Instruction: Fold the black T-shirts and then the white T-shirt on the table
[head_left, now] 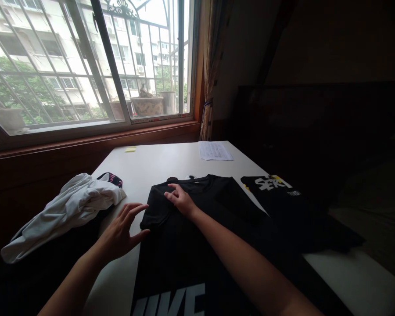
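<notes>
A black T-shirt (184, 245) lies spread on the white table, its collar toward the window and large pale lettering near me. Its left sleeve looks folded in over the body. My left hand (123, 228) is at that sleeve's outer edge, thumb and fingers apart, with nothing seen between them. Over the shirt's upper left part, near the shoulder, is my right hand (180, 199). Its fingers are spread and partly bent, and I see nothing held in them. Whether its fingertips touch the cloth I cannot tell.
Left on the table (145, 161) is a heap of white clothing (69, 206) over dark cloth. At right lies another black garment (276, 206) with white and yellow print. Papers (215, 150) and a yellow sticky note (131, 149) lie at the far side, below a barred window (145, 57).
</notes>
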`<move>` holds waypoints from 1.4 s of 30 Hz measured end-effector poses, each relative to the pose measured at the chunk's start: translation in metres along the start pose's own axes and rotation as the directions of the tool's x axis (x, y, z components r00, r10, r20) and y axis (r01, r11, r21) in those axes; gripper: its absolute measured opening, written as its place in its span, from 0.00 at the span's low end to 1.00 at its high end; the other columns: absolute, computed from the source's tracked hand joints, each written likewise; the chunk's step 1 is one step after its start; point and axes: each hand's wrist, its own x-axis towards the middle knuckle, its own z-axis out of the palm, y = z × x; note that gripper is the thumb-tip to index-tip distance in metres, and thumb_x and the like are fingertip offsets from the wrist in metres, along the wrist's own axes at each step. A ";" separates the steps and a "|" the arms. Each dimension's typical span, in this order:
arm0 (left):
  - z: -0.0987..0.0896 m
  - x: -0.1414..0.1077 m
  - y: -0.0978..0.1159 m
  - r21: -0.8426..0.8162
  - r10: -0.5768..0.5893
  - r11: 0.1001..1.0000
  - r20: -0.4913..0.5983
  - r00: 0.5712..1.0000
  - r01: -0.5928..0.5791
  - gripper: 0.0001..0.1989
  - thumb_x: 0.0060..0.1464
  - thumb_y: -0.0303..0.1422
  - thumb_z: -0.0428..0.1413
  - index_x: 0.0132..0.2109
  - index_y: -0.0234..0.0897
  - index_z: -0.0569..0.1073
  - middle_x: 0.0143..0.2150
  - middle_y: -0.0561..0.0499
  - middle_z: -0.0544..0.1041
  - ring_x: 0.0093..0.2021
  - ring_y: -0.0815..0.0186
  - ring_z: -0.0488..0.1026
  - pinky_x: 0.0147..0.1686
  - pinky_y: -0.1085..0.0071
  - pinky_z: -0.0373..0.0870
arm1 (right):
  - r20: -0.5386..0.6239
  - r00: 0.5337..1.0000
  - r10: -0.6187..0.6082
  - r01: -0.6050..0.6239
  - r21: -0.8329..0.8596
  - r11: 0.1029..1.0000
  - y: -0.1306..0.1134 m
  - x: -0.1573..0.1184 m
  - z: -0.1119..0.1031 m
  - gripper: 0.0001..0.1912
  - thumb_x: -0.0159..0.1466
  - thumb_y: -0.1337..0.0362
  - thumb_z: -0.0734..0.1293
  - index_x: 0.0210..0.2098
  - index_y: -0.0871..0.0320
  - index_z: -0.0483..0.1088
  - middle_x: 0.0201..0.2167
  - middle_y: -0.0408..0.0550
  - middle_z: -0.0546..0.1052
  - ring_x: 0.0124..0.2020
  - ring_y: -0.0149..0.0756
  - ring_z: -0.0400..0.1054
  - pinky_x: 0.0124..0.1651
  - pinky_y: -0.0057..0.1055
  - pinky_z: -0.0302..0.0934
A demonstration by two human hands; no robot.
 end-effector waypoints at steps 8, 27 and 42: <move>0.030 -0.009 -0.026 -0.071 -0.079 0.993 0.164 0.983 0.091 0.24 0.58 0.37 0.63 0.57 0.42 0.62 0.49 0.45 0.69 0.44 0.58 0.73 0.44 0.59 0.76 | -0.103 0.994 0.025 -0.005 0.192 0.981 0.012 0.007 -0.004 0.26 0.57 0.61 0.69 0.55 0.53 0.67 0.32 0.38 0.72 0.35 0.34 0.68 0.43 0.33 0.62; 0.029 0.002 -0.006 0.078 -0.059 0.996 0.183 0.981 0.046 0.08 0.58 0.23 0.50 0.41 0.41 0.67 0.39 0.52 0.71 0.29 0.69 0.69 0.30 0.72 0.64 | -0.106 0.982 0.158 -0.183 -0.312 0.932 -0.008 0.024 -0.018 0.14 0.57 0.66 0.68 0.44 0.53 0.73 0.32 0.42 0.76 0.35 0.37 0.70 0.40 0.32 0.61; 0.012 0.008 0.006 0.169 0.003 0.983 0.384 0.923 -0.073 0.16 0.51 0.19 0.53 0.45 0.41 0.71 0.45 0.49 0.74 0.35 0.64 0.73 0.34 0.70 0.68 | 0.165 0.982 0.095 -0.040 -0.308 0.951 -0.002 0.094 0.040 0.27 0.58 0.61 0.75 0.56 0.53 0.70 0.37 0.44 0.78 0.41 0.39 0.73 0.46 0.34 0.64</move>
